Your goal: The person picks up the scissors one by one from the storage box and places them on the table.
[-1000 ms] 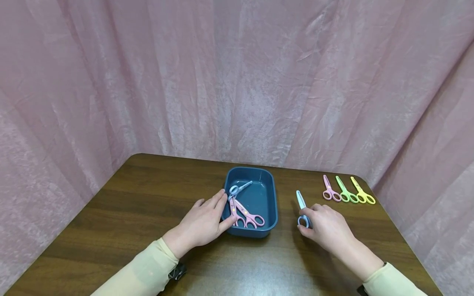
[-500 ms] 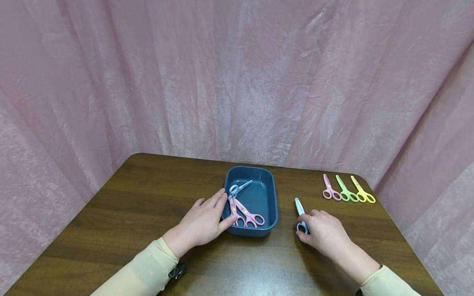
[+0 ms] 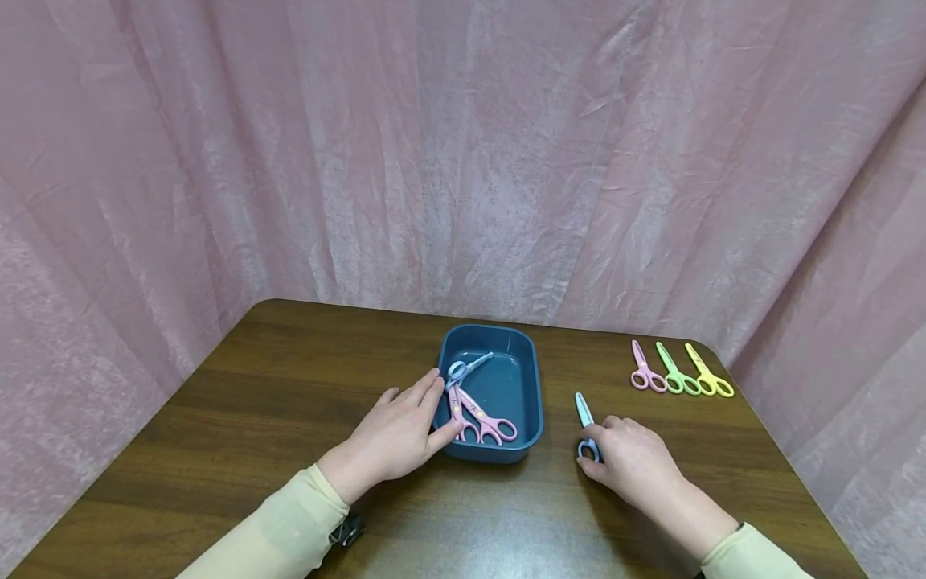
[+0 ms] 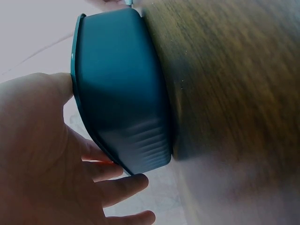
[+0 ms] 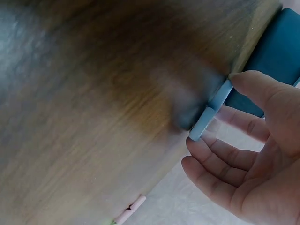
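Observation:
My left hand [image 3: 398, 438] rests with extended fingers on the left rim of a dark blue bin [image 3: 486, 454]; in the left wrist view its thumb and fingers touch the bin's rim [image 4: 77, 51]. Inside lie light blue scissors [image 3: 473, 366] and two pairs of pink scissors [image 3: 479, 414], partly behind my thumb. To the right of the bin, my right hand [image 3: 637, 462] pinches another pair of light blue scissors [image 3: 583, 412] by the handles, blades pointing away from me. The right wrist view shows these blue handles [image 5: 204, 123] between thumb and fingers, at the tabletop.
At the table's far right corner, pink scissors [image 3: 642, 363], green scissors [image 3: 674, 371] and yellow scissors [image 3: 703, 371] lie in a row. A pink curtain [image 3: 463, 161] hangs behind the brown wooden table [image 3: 253, 418].
My right hand has drawn the light blue scissors a short way toward me and slightly left. My left hand and the bin have stayed in place.

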